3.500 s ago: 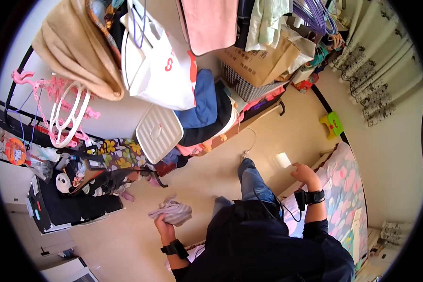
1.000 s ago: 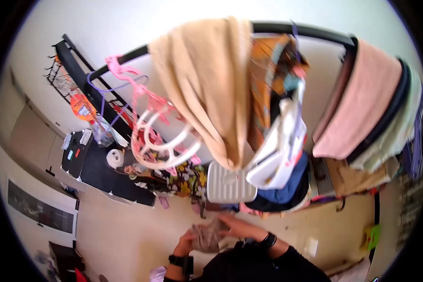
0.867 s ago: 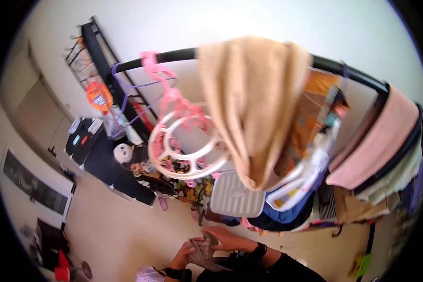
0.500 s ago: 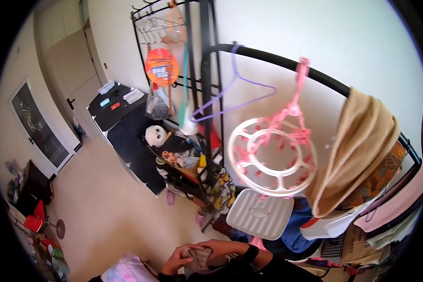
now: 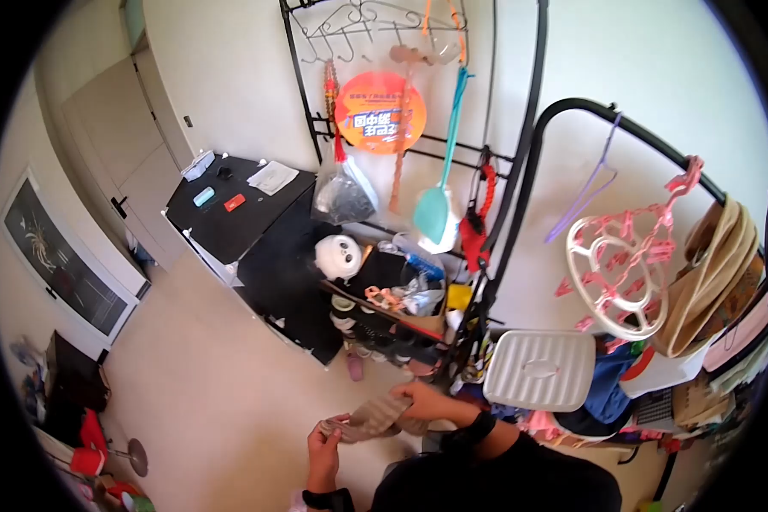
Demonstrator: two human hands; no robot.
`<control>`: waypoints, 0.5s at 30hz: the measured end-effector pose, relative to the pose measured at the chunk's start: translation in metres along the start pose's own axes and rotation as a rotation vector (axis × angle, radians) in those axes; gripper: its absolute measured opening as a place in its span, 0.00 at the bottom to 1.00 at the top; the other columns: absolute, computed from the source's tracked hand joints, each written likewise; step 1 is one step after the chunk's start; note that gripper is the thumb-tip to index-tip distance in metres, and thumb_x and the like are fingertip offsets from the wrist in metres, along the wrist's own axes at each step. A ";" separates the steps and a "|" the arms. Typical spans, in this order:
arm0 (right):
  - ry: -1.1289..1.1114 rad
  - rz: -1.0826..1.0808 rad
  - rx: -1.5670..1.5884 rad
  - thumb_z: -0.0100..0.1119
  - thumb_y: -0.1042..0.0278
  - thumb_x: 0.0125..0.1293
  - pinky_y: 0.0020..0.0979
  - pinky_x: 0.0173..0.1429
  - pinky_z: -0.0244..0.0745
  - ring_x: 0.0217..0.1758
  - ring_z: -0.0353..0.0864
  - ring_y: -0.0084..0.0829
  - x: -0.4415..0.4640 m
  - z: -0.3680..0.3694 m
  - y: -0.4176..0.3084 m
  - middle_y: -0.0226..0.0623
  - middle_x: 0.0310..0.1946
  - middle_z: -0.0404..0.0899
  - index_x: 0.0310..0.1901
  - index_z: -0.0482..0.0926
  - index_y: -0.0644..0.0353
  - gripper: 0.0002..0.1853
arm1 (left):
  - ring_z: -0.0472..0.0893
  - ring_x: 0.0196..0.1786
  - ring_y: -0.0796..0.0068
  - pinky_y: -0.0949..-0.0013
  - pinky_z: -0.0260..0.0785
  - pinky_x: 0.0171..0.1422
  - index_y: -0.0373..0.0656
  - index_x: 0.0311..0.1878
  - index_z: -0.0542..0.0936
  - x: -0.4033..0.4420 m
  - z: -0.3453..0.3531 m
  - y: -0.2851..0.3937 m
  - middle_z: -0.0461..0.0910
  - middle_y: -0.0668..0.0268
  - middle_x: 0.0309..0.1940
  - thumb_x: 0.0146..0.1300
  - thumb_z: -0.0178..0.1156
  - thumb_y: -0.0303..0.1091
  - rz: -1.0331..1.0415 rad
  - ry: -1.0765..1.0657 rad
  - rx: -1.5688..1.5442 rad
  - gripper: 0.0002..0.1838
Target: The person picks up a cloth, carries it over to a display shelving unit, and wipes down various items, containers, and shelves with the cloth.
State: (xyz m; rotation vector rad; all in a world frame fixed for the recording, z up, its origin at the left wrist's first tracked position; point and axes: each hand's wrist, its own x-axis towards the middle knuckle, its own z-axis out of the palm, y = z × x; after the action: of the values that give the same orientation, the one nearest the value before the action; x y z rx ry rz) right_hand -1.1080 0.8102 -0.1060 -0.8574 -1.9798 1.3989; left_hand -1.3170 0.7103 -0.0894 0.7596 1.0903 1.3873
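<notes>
A greyish-brown striped cloth (image 5: 375, 418) is stretched between my two hands, low in the middle of the view. My left hand (image 5: 323, 444) pinches its left end, fingers closed on the fabric. At the cloth's upper right, my right hand (image 5: 425, 401) is closed on the fabric, its forearm coming in from the right. The cloth hangs in front of my dark clothing, above the floor. Black bands are on both wrists.
To the right stands a black rack (image 5: 529, 171) with a round white hanger (image 5: 619, 277) and a beige towel (image 5: 710, 277). A ribbed lid (image 5: 541, 370) lies below it. Ahead are a shoe shelf (image 5: 384, 328) and a black-topped table (image 5: 239, 200). A door (image 5: 111, 136) is at left.
The view has swung left toward the table and door, so the rack now sits farther right. The cloth, earlier hanging from my left hand and then bunched between both, is now spread out.
</notes>
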 end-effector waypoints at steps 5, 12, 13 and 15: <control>0.056 0.059 -0.157 0.59 0.69 0.41 0.26 0.38 0.65 0.32 0.71 0.27 0.043 -0.013 0.011 0.37 0.28 0.72 0.36 0.72 0.61 0.17 | 0.72 0.45 0.60 0.57 0.62 0.53 0.33 0.37 0.69 0.050 -0.039 -0.006 0.74 0.54 0.36 0.55 0.50 0.27 0.023 0.013 -0.217 0.08; -0.216 0.285 -0.185 0.63 0.58 0.45 0.28 0.43 0.62 0.39 0.68 0.32 0.117 -0.043 0.031 0.39 0.36 0.71 0.43 0.72 0.58 0.23 | 0.72 0.38 0.73 0.70 0.63 0.47 0.33 0.39 0.68 0.132 -0.051 0.010 0.73 0.62 0.35 0.57 0.48 0.25 0.000 0.069 -0.217 0.07; -0.161 0.261 -0.023 0.63 0.58 0.45 0.28 0.43 0.64 0.39 0.69 0.31 0.130 -0.040 0.039 0.38 0.37 0.72 0.46 0.70 0.58 0.26 | 0.72 0.38 0.73 0.70 0.63 0.47 0.33 0.39 0.68 0.145 -0.054 0.021 0.73 0.62 0.35 0.57 0.48 0.25 0.007 0.081 -0.203 0.07; -0.110 0.223 0.142 0.63 0.59 0.45 0.27 0.42 0.66 0.39 0.71 0.30 0.163 -0.038 0.050 0.38 0.37 0.72 0.49 0.68 0.57 0.28 | 0.72 0.37 0.74 0.72 0.63 0.46 0.33 0.38 0.69 0.171 -0.064 0.043 0.73 0.63 0.33 0.58 0.48 0.28 -0.011 0.040 -0.098 0.08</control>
State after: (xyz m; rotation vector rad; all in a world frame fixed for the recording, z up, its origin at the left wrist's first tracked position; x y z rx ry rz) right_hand -1.1744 0.9704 -0.1294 -0.9784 -1.8824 1.7249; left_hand -1.4144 0.8702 -0.0979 0.6567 1.0480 1.4414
